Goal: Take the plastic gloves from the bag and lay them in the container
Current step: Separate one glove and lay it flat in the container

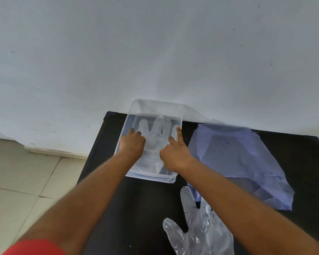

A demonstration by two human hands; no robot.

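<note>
A clear plastic container [151, 178] stands on the black table [136, 208] against the wall. One transparent plastic glove [156, 131] lies flat inside it, fingers pointing away from me. My left hand [132, 142] is inside the container with its fingers curled down onto the glove's left side. My right hand [175, 153] rests on the glove's right side, index finger on the glove and middle finger stretched along the container's right wall. A second clear glove [201, 232] lies on the table near me, partly under my right forearm. The bluish plastic bag [238, 162] lies flat to the right.
A white wall [155, 52] rises directly behind the container and the table. The table's left edge drops to a beige tiled floor [17, 181]. A red sleeve [35, 247] shows at the bottom left.
</note>
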